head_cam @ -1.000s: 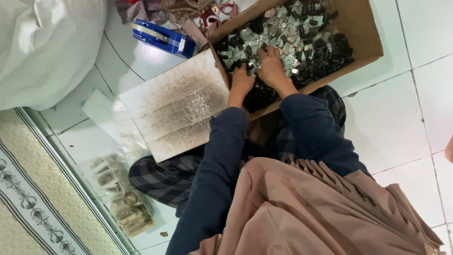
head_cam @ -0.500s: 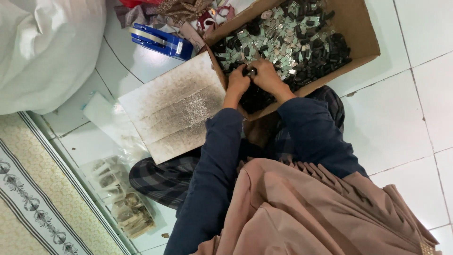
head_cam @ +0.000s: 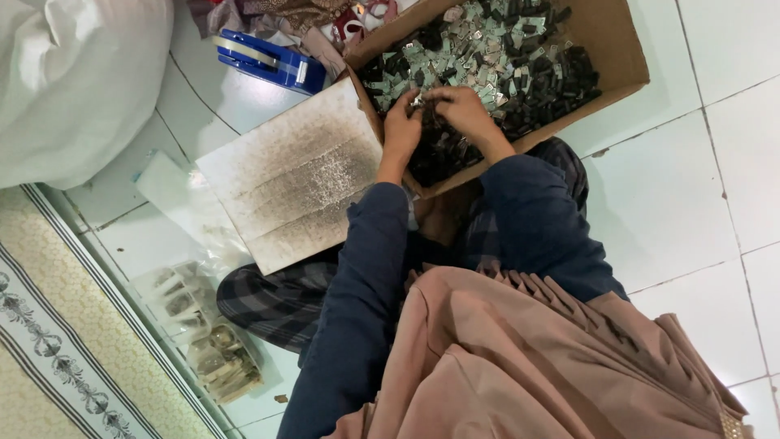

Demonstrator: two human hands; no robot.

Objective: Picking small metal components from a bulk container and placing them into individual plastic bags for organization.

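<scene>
Crosswise between hands (head_cam: 435,114): small metal piece (head_cam: 418,101)

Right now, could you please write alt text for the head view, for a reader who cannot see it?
Seen from above, a seated person's left hand and right hand meet over a cardboard box full of small dark and silvery pieces, pinching one. A blue tape dispenser lies on the white tiled floor nearby.

Two hands meet inside a brown cardboard box (head_cam: 617,49) full of small dark and silver pieces (head_cam: 520,57). The left hand (head_cam: 402,126) and right hand (head_cam: 467,114) pinch one little piece (head_cam: 418,100) together
</scene>
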